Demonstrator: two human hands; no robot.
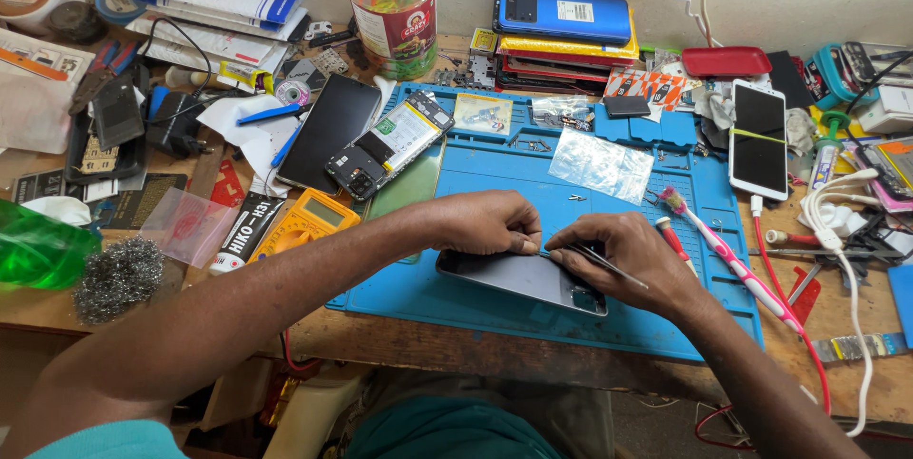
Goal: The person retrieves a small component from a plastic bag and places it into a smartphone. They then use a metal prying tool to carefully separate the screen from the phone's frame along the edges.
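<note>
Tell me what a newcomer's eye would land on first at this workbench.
First the blue mat mid-bench, where the left hand steadies a grey phone panel and the right hand holds tweezers. Next, the green bottle at far left and the pink toothbrush at right.

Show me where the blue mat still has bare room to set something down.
Bare blue mat lies between the opened phone and the clear plastic bag, above the left hand. Another strip runs along the mat's near edge below the grey phone panel. The right hand and pink toothbrush crowd the right side.
</note>
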